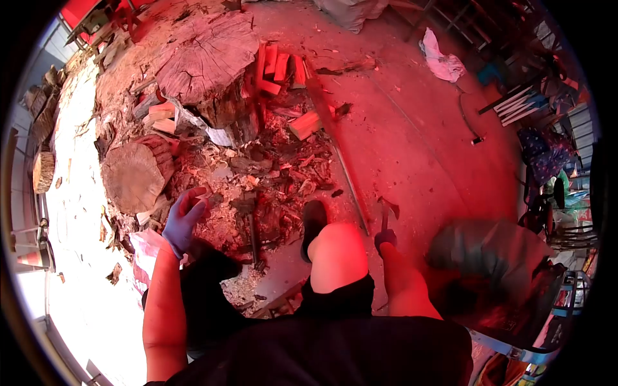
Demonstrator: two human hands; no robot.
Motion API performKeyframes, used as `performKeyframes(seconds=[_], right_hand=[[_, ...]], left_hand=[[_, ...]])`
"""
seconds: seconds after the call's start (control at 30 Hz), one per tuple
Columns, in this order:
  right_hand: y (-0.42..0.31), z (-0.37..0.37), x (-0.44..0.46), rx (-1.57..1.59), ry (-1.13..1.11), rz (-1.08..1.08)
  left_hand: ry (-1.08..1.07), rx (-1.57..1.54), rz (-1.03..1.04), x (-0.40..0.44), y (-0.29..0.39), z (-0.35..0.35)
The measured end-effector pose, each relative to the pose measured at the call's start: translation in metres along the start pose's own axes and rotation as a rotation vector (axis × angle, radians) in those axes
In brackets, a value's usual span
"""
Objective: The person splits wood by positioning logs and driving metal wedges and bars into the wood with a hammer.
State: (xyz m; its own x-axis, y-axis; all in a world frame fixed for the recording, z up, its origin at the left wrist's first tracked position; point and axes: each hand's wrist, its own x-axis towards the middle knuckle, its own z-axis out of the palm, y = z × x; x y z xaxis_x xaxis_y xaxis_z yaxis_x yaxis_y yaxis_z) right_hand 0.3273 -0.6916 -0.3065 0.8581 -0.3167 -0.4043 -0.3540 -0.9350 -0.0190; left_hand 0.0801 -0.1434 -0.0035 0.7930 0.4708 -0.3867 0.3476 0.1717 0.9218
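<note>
My left hand (182, 224), in a blue-grey glove, is raised beside a cut log (132, 177). Its fingers curl towards the thumb around something small and pale that I cannot make out. A dark glove covers my right hand (385, 238), which is closed around the handle of a hatchet (388, 209); the blade points up and away from me. Between my legs a long-handled tool with a dark, blocky head (252, 225) lies among wood chips. Ahead stands a large chopping stump (209, 58), with split pieces of wood (306, 125) near its base.
Bark and chips (283, 174) litter the floor before my feet. A long bar (344, 170) runs across it. To my right is a dark, bulky covered object (489, 257) beside a metal frame (515, 352). A pale bag (441, 59) lies far right; a printed bag (143, 254) is by my left arm.
</note>
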Motion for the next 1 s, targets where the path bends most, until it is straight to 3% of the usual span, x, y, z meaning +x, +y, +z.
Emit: performKeyframes(seconds=[0.07,0.1,0.13,0.23,0.27,0.33,0.37,0.43,0.47,0.53,0.57,0.6,0.73,0.8,0.9,0.97,1.0], right_hand=[[0.019,0.015,-0.004,0.018,-0.132,0.113],[0.040,0.033,-0.001,-0.062,-0.089,0.011],[0.059,0.046,0.005,-0.177,-0.187,-0.024],[0.014,0.026,0.054,-0.324,-0.284,-0.149],[-0.015,0.010,0.065,-0.345,-0.306,-0.217],[-0.073,-0.022,0.097,-0.393,-0.347,-0.350],[-0.112,-0.031,0.136,-0.333,-0.302,-0.602],[-0.220,-0.071,0.140,0.429,-0.301,-0.632],[-0.288,-0.125,0.100,0.473,-0.381,-0.591],[-0.391,-0.150,0.096,0.766,-0.483,-0.688],[-0.440,-0.172,0.077,0.785,-0.518,-0.742],[-0.487,-0.191,0.058,0.805,-0.554,-0.796],[-0.641,-0.262,-0.008,0.571,-0.260,-1.104],[-0.717,-0.259,-0.013,0.848,-0.101,-1.246],[-0.777,-0.299,-0.068,0.698,-0.062,-1.260],[-0.811,-0.305,-0.082,0.532,0.155,-1.331],[-0.822,-0.305,-0.080,0.518,0.135,-1.349]], left_hand=[[0.035,0.033,0.012,0.014,0.006,-0.012],[0.038,0.039,0.009,0.021,0.013,-0.016],[0.033,0.044,0.008,0.032,0.022,-0.022],[0.182,0.075,0.198,0.082,0.040,-0.047],[0.268,0.026,0.293,0.103,0.045,-0.053],[0.396,-0.292,0.287,0.141,0.050,-0.066],[0.455,-0.299,0.230,0.150,0.057,-0.069],[0.575,-0.387,0.266,0.176,0.051,-0.065],[0.627,-0.431,0.315,0.188,0.050,-0.062],[0.702,-0.439,0.409,0.220,0.028,-0.066],[0.664,-0.460,0.367,0.199,0.061,-0.050],[0.724,-0.390,0.414,0.217,0.049,-0.056],[0.821,-0.312,0.514,0.258,0.049,-0.063],[0.873,-0.234,0.496,0.266,0.060,-0.058],[0.944,-0.180,0.534,0.286,0.061,-0.041],[1.017,-0.145,0.525,0.286,0.069,-0.036],[1.041,-0.128,0.516,0.284,0.074,-0.034]])
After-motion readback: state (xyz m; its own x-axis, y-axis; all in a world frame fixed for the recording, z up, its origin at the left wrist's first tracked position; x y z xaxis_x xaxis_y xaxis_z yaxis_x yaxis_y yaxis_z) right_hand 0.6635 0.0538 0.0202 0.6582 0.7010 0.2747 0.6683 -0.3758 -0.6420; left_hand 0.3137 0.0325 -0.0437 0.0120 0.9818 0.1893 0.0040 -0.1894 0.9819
